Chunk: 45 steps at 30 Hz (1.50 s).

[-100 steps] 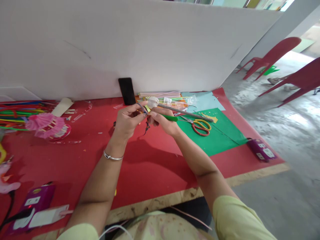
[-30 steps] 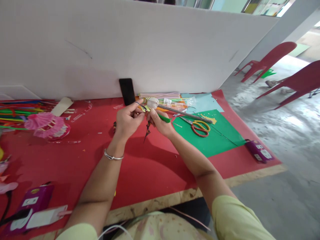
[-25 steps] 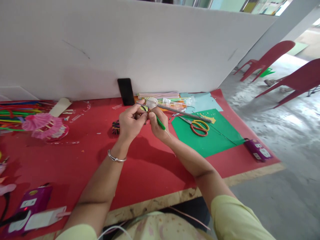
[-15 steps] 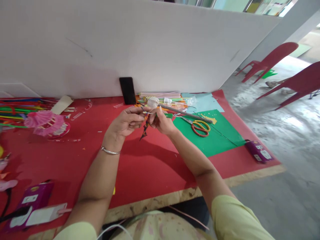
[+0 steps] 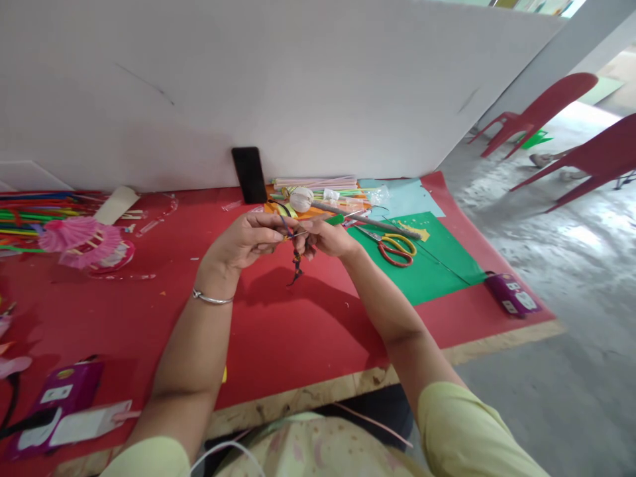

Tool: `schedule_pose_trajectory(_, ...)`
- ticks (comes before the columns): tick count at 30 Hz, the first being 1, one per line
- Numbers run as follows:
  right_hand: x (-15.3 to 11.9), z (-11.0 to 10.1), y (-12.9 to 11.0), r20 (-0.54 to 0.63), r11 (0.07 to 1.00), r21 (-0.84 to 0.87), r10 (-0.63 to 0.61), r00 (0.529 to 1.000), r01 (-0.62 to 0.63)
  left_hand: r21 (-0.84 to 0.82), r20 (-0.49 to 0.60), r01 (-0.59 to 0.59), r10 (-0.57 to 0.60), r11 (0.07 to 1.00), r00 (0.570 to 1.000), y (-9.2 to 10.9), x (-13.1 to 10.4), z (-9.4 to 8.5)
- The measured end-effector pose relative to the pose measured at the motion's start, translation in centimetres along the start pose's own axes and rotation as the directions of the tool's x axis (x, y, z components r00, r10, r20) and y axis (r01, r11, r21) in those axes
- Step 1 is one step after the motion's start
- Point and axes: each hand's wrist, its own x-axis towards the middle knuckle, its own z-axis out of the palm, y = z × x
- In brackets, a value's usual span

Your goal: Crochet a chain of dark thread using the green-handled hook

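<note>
Above the middle of the red table, my left hand pinches a dark, multicoloured braided cord near its upper end. The cord dangles between my hands, its lower end free. My right hand is closed around a thin metal tool with a green handle, the tip pointing left at the cord beside my left fingertips. The exact contact of tip and cord is too small to make out.
Scissors and a grey stick with a white round head lie beyond and right. A black phone leans on the white wall. Pink paper craft lies left, purple boxes at both sides. Red chairs stand right.
The green-handled tool has tilted, its handle end now higher. My right hand has shifted slightly right, and the hanging cord has swung right. The whole view has moved a little.
</note>
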Motion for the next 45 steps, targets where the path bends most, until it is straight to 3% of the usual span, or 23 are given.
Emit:
schedule_pose_trajectory(4, -0.8, 0.5, -1.4, -0.091, 0.977, -0.203, -0.086, 0.992, 0.067, 0.079, -0.078, -0.033, 0.039, 0.996, 0.996, 0.1, 0.0, 0.2)
schedule_pose_trajectory(7, -1.3, 0.9, -2.2, -0.096, 0.919, -0.368, -0.188, 0.977, 0.141, 0.133, -0.165, -0.061, 0.083, 0.989, 0.983, 0.1, -0.1, 0.4)
schedule_pose_trajectory(14, -1.8, 0.7, -3.0, 0.056, 0.642, -0.696, -0.398, 0.916, 0.322, 0.334, -0.251, -0.116, 0.207, 0.935, 0.946, -0.2, -0.4, 0.9)
schedule_pose_trajectory(17, -1.3, 0.8, -2.4, 0.132, 0.410, -0.841, -0.479, 0.868, 0.354, 0.307, -0.289, -0.138, 0.231, 0.941, 0.929, 0.0, -0.3, 1.2)
schedule_pose_trajectory(21, -0.3, 1.7, -0.1, 0.145, -0.023, -0.986, -0.615, 0.775, 0.166, -0.031, -0.276, -0.068, 0.057, 0.997, 0.959, 0.1, 0.1, 1.2)
schedule_pose_trajectory(24, -0.1, 2.0, 1.3, 0.158, -0.110, -0.987, -0.670, 0.725, 0.113, -0.191, -0.159, 0.044, -0.075, 0.981, 0.985, 0.1, 0.4, 0.9)
schedule_pose_trajectory(27, -0.2, 1.5, 0.9, 0.208, -0.039, -0.971, -0.634, 0.745, 0.238, -0.168, -0.089, 0.078, -0.094, 0.983, 0.992, 0.2, 0.4, 0.5)
schedule_pose_trajectory(30, -0.6, 1.0, -0.9, 0.243, 0.119, -0.926, -0.541, 0.805, 0.359, -0.084, -0.124, 0.050, -0.061, 0.995, 0.990, 0.3, 0.3, 0.0)
schedule_pose_trajectory(36, -1.4, 1.0, -3.6, 0.215, 0.375, -0.842, -0.427, 0.878, 0.389, 0.085, -0.219, 0.001, 0.018, 0.996, 0.976, 0.0, 0.2, -0.5)
schedule_pose_trajectory(39, -1.7, 1.2, -3.9, 0.144, 0.587, -0.729, -0.373, 0.917, 0.353, 0.104, -0.183, 0.000, 0.020, 0.995, 0.983, -0.1, 0.1, -0.5)
schedule_pose_trajectory(42, -1.8, 1.2, -3.9, 0.059, 0.825, -0.521, -0.219, 0.974, 0.217, 0.102, -0.146, -0.001, 0.016, 0.995, 0.989, 0.0, 0.0, -0.4)
schedule_pose_trajectory(45, -1.8, 1.1, -3.8, 0.027, 0.927, -0.362, -0.099, 0.995, 0.102, 0.094, -0.148, 0.004, 0.010, 0.996, 0.989, 0.3, -0.1, -0.3)
